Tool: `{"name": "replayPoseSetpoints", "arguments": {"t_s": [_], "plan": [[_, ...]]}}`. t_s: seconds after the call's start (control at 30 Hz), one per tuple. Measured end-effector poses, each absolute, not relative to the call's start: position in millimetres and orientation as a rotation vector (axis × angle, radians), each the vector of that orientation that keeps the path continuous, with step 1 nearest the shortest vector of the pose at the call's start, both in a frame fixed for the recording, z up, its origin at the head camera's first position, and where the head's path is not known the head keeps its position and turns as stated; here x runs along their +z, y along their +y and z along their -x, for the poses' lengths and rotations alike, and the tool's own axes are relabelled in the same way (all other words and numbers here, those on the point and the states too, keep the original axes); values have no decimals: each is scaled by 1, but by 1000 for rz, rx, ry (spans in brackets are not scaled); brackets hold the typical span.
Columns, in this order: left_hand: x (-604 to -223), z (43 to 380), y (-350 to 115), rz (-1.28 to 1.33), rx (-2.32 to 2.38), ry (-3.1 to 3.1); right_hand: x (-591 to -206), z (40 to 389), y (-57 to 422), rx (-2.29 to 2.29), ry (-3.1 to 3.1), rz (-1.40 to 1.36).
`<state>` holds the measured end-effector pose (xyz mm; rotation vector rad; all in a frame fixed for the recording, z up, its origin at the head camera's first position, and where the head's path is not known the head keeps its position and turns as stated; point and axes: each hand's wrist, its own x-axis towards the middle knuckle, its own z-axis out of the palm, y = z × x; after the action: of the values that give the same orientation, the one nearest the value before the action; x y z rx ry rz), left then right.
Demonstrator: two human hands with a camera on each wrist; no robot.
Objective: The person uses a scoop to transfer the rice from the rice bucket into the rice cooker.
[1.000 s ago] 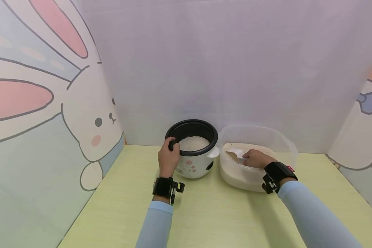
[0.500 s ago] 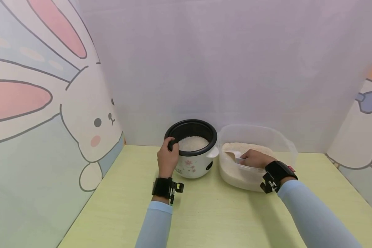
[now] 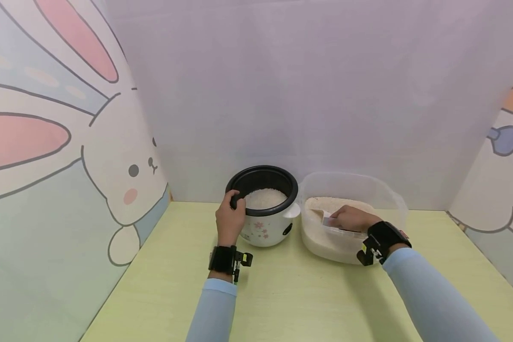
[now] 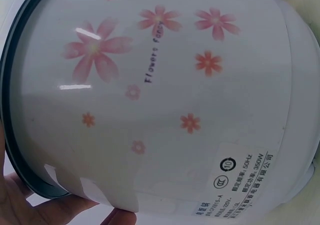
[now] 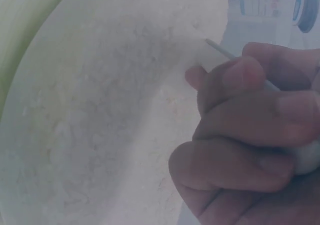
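Observation:
In the head view a white rice cooker point(image 3: 256, 232) with pink flowers and a black rim stands on the table, white rice point(image 3: 266, 198) inside. My left hand point(image 3: 230, 219) grips its left side at the rim; the left wrist view shows fingers point(image 4: 65, 209) against the body. To the right, my right hand point(image 3: 354, 218) reaches into a clear plastic tub point(image 3: 391, 194) of rice point(image 3: 335, 203). Its fingers curl round the handle of a white scoop point(image 3: 327, 219), whose bowl is partly buried. In the right wrist view the curled fingers point(image 5: 250, 120) hide most of the scoop.
The tub stands close beside the cooker's right handle point(image 3: 291, 211). Behind both rises a pale backdrop point(image 3: 256, 95), and printed rabbit panels point(image 3: 128, 190) flank the pale green table point(image 3: 290, 304).
The scoop has sunk and tilted in the tub's rice, so less of its bowl shows. My right hand has shifted slightly left with it. The left hand keeps its grip on the cooker.

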<state>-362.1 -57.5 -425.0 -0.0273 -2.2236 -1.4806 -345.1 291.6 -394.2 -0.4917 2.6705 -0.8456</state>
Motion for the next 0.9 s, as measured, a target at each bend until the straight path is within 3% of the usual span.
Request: {"name": "replayPoseSetpoints", "arguments": {"t_s": [0.4,0.9], "plan": [[-425,361,-59,15,-1478,-2224,-392,344,299,-1303,2385,169],[-427,362,-58,30,-1498,-2218,-393,343,307,-1724,2059,59]]}}
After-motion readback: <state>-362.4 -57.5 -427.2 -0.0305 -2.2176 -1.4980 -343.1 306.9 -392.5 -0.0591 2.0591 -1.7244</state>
